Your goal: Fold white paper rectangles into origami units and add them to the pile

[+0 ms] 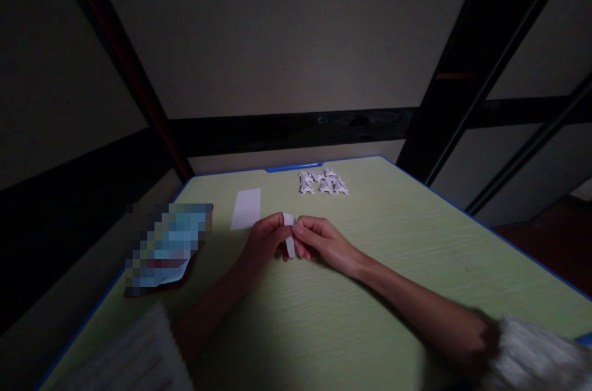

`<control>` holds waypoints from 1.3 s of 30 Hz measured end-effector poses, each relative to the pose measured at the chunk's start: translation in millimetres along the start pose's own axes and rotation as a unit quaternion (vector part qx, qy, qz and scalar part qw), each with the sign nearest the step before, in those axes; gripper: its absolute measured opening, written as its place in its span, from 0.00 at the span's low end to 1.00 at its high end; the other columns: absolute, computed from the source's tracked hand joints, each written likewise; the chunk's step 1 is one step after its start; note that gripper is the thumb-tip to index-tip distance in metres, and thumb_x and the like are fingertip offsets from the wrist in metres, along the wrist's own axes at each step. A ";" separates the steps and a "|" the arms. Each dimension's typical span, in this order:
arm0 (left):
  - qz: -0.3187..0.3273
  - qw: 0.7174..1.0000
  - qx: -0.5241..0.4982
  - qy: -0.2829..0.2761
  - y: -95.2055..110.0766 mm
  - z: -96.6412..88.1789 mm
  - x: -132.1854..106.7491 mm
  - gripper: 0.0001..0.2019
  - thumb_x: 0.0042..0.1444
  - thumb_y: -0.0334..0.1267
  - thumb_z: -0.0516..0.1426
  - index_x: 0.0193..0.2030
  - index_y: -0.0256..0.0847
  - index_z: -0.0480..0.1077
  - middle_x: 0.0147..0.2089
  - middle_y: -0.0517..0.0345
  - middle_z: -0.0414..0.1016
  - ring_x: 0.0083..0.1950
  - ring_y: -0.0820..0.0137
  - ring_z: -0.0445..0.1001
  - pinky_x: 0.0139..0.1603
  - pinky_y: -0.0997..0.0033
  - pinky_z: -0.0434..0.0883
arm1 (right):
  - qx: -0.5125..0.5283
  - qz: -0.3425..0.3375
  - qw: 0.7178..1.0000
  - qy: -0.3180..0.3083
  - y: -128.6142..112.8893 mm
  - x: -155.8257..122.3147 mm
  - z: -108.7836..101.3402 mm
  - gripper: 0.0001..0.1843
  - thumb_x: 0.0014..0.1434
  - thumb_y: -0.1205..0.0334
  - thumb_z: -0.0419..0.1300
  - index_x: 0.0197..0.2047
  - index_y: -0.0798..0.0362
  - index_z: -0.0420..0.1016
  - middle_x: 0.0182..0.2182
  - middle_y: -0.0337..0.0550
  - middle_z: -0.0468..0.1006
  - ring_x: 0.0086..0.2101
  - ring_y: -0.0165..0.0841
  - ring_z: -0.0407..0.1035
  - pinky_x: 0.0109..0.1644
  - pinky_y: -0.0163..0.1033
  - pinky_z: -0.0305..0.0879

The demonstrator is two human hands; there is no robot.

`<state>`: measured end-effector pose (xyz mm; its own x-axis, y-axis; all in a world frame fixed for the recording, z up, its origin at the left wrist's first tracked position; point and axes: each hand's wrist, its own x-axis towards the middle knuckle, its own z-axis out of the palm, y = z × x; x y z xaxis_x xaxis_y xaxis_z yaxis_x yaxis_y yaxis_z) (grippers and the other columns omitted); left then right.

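A small white paper strip (290, 243) is pinched between both my hands over the middle of the green table (393, 267). My left hand (266, 237) grips its left side with closed fingers, and my right hand (317, 240) holds the right side, thumb on top. Just beyond my left hand lies a flat white paper rectangle (246, 208). Further back, near the far edge, sits a cluster of several small folded white paper pieces (324, 182).
A phone (166, 246) with a lit, blurred screen lies at the table's left side. The table has a blue rim (294, 166). Dark bed-frame bars and a pale wall stand behind. White knitted sleeves cover my forearms.
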<state>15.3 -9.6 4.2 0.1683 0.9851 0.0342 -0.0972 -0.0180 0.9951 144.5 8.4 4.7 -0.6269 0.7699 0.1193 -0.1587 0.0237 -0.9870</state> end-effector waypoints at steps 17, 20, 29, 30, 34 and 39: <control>-0.024 0.998 -0.022 -0.045 2.1 0.7 -3.9 0.14 0.40 0.45 0.56 0.17 0.37 0.57 0.12 0.64 0.65 0.12 0.80 0.60 0.12 0.83 0.56 | 0.007 0.005 0.996 -0.084 -3.4 -4.4 -4.9 0.14 0.45 0.55 0.58 0.22 0.57 0.61 0.17 0.34 0.64 0.18 0.22 0.57 0.23 0.30 0.52; -0.026 0.998 -0.008 -0.048 1.6 0.5 -3.8 0.13 0.39 0.41 0.57 0.18 0.38 0.56 0.13 0.64 0.66 0.12 0.81 0.60 0.12 0.83 0.55 | 0.028 0.010 0.995 -0.091 -3.5 -5.0 -4.5 0.12 0.45 0.58 0.57 0.22 0.57 0.60 0.18 0.36 0.65 0.19 0.23 0.58 0.25 0.32 0.52; 0.070 0.992 0.072 0.079 -2.1 -4.9 4.0 0.05 0.36 0.31 0.53 0.21 0.39 0.58 0.15 0.69 0.60 0.15 0.80 0.59 0.14 0.81 0.57 | -0.073 -0.063 0.989 0.109 -1.4 0.1 -10.5 0.06 0.43 0.65 0.54 0.20 0.55 0.58 0.16 0.31 0.58 0.19 0.22 0.52 0.23 0.30 0.47; 0.087 0.985 0.094 0.112 -1.7 -7.0 5.2 0.04 0.36 0.31 0.53 0.21 0.39 0.59 0.17 0.69 0.61 0.16 0.80 0.59 0.14 0.81 0.57 | -0.086 -0.069 0.984 0.141 -1.3 1.3 -12.0 0.06 0.43 0.65 0.54 0.21 0.56 0.59 0.16 0.32 0.58 0.19 0.23 0.52 0.23 0.30 0.47; 0.149 0.945 0.201 0.213 0.2 -14.8 8.0 0.02 0.38 0.32 0.54 0.19 0.37 0.63 0.22 0.65 0.62 0.20 0.80 0.59 0.21 0.80 0.59 | -0.090 -0.092 0.965 0.227 0.2 5.6 -17.4 0.08 0.45 0.61 0.54 0.22 0.56 0.60 0.18 0.33 0.60 0.20 0.23 0.53 0.23 0.30 0.49; 0.094 0.931 0.241 0.257 2.0 -15.1 6.4 0.06 0.41 0.37 0.54 0.21 0.37 0.64 0.17 0.67 0.60 0.19 0.78 0.58 0.20 0.79 0.57 | -0.088 -0.106 0.950 0.280 3.2 8.2 -23.0 0.09 0.47 0.58 0.53 0.24 0.56 0.59 0.18 0.33 0.60 0.19 0.23 0.53 0.21 0.30 0.47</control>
<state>1.4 -0.7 5.0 -0.3116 0.9062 0.2860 0.3941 -0.1506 0.9066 156.4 29.4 0.0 -0.0834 0.9534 0.2901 -0.0748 0.2843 -0.9558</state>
